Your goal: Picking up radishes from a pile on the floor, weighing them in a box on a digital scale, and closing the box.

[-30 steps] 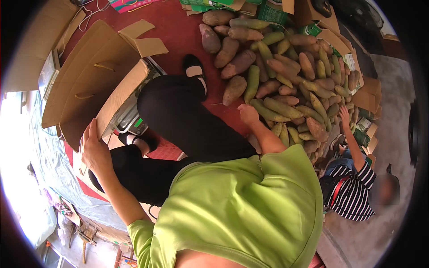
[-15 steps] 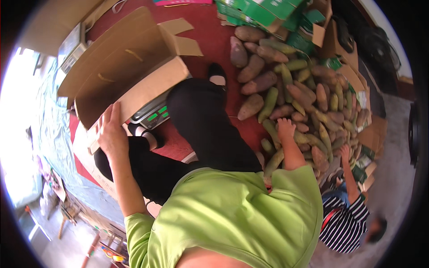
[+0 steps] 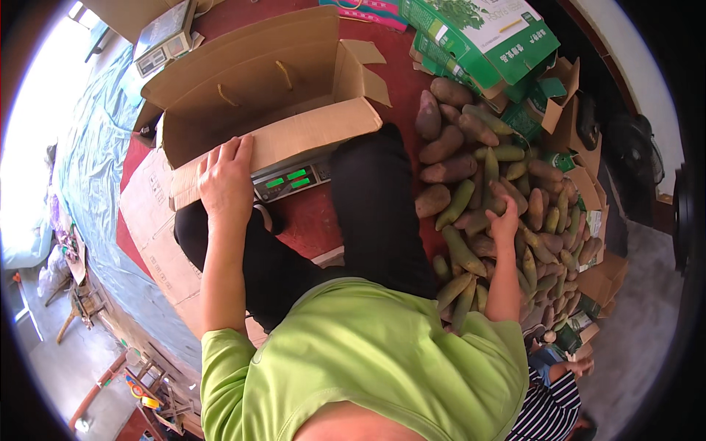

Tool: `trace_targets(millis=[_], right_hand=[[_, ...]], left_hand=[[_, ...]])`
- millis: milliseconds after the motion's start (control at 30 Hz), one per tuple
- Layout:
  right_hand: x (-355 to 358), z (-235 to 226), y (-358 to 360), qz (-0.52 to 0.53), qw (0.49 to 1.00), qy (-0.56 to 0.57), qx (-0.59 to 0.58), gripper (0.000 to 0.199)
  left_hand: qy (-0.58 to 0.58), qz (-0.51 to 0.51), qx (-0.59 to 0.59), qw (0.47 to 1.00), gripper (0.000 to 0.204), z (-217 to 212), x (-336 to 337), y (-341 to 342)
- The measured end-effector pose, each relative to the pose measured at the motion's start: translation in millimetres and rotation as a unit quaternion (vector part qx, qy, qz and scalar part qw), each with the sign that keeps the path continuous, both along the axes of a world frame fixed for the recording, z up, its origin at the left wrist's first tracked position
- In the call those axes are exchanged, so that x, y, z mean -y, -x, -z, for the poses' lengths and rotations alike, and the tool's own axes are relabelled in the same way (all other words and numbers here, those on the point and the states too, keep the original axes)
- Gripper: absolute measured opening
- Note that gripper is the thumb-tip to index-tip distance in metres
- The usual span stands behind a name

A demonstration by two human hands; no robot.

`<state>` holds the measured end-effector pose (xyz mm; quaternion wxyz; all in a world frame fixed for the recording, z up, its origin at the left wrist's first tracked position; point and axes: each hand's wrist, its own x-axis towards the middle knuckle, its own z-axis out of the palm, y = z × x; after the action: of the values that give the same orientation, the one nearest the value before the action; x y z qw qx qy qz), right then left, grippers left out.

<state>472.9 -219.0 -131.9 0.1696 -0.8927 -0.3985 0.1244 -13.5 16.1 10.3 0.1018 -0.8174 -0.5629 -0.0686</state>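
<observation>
To my left, an open cardboard box (image 3: 254, 95) rests on a digital scale (image 3: 294, 184) with lit green displays. My left hand (image 3: 224, 180) lies across the box's near flap (image 3: 312, 136), its fingers stretched out on the cardboard toward the opening. Over the pile of long, brownish-red and green root vegetables (image 3: 471, 253) at the right, my right hand (image 3: 504, 217) hovers or touches lightly, with thumb and fingers apart. One reddish root (image 3: 515, 197) lies right beside its fingertips. Nothing is seen held in that hand.
Green cartons (image 3: 482, 37) stand behind the pile, with torn cardboard (image 3: 599, 279) along its right. A black fan (image 3: 636, 154) stands far right. Another person in a striped top (image 3: 548, 408) is at lower right. Flattened cardboard (image 3: 158, 228) and blue sheeting (image 3: 92, 169) lie left.
My view has turned, so the box and pile appear shifted. My right hand has lifted slightly off the roots and its fingers have spread. The other person's hand has drawn back from the pile.
</observation>
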Motion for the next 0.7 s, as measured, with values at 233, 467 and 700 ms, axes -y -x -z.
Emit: trace_targets(millis=[233,467,700], right_hand=[[-124,-118,47,-0.124,0.947,-0.294,-0.042,0.046],[-227,-234,132,-0.25,0.86,-0.411,-0.171,0.042],[-315,-192,231,-0.399,0.854,-0.315,-0.109,0.045]], left_hand=[[0.007,0.0,0.004,1.0,0.032,3,-1,1],[-0.001,0.008,0.016,1.0,0.031,3,-1,3],[0.022,-0.007,0.003,1.0,0.037,1,-1,2]])
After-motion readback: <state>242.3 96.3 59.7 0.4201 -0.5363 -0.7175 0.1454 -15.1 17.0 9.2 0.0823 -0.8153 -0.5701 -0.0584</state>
